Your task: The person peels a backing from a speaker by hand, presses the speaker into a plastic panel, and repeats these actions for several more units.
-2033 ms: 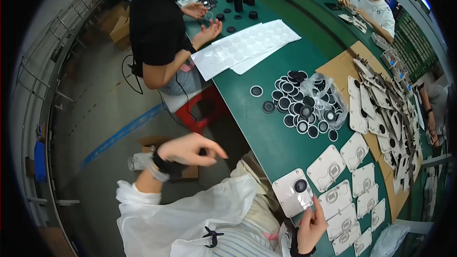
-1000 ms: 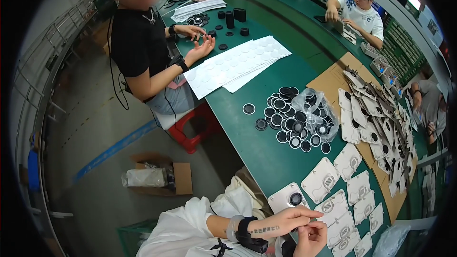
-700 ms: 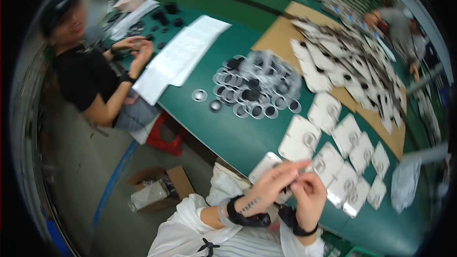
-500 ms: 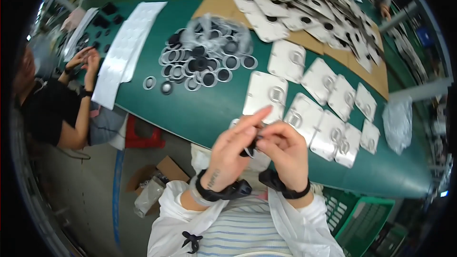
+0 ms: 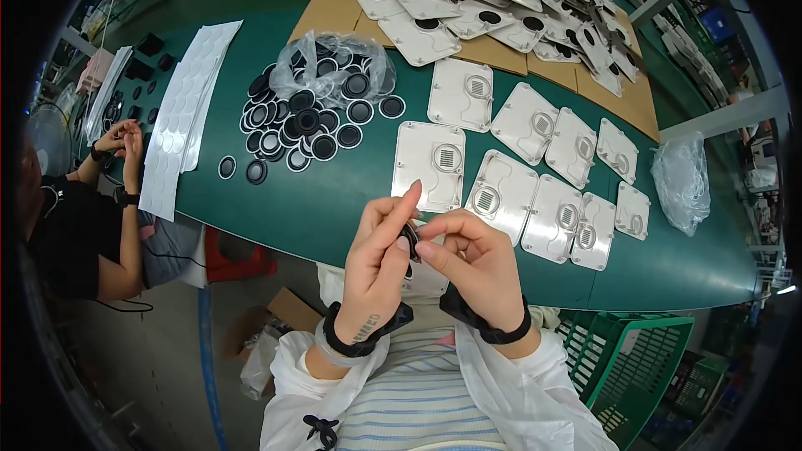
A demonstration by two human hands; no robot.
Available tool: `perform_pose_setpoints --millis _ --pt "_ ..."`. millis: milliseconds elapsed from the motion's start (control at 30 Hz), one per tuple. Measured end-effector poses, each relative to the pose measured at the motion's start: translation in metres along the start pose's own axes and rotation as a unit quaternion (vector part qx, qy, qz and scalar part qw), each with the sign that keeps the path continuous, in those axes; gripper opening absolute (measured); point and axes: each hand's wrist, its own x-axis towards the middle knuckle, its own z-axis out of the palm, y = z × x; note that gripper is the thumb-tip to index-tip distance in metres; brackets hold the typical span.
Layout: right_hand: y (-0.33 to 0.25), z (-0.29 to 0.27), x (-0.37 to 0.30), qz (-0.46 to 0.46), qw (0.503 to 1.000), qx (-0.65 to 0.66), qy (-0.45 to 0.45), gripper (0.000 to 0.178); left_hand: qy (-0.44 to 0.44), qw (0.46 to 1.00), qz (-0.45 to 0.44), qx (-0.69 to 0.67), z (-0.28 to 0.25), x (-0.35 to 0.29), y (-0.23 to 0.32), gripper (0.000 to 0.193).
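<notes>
Left hand (image 5: 376,255), previously over the floor, has moved in to meet the right hand (image 5: 483,271); fingertips of both are pinched on a small round black disc (image 5: 410,240) near the green worktop's (image 5: 292,213) near edge. White-rimmed black discs (image 5: 307,122) lie heaped farther left.

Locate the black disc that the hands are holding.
In the head view, the black disc is just below centre, held between the fingers of the left hand and right hand.
</notes>
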Motion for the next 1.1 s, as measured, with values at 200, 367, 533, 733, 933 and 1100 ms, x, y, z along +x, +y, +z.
perform_pose_setpoints --millis 200,367,533,733,933,1100 --pt "0.004 0.015 -0.018 -0.229 0.919 -0.306 0.094 0.014 0.052 0.985 -0.108 -0.122 0.01 -0.006 0.0 0.041" --pt "0.011 0.02 -0.011 -0.31 0.89 -0.317 0.105 0.015 0.091 0.921 -0.169 -0.338 0.017 -0.004 -0.004 0.034" --pt "0.002 0.018 -0.008 -0.237 0.938 -0.192 0.166 0.009 0.139 0.829 -0.233 -0.488 0.013 -0.003 -0.016 0.031" --pt "0.003 0.017 0.011 -0.172 0.969 0.002 0.179 0.003 0.081 0.92 -0.224 -0.312 0.012 -0.011 -0.005 0.021" --pt "0.008 0.005 -0.008 -0.163 0.969 -0.077 0.168 0.005 0.128 0.956 -0.176 -0.197 0.019 -0.014 -0.02 0.015" --pt "0.008 -0.003 -0.024 -0.155 0.965 -0.142 0.159 0.005 0.086 0.965 -0.14 -0.202 0.015 -0.027 -0.021 0.012"
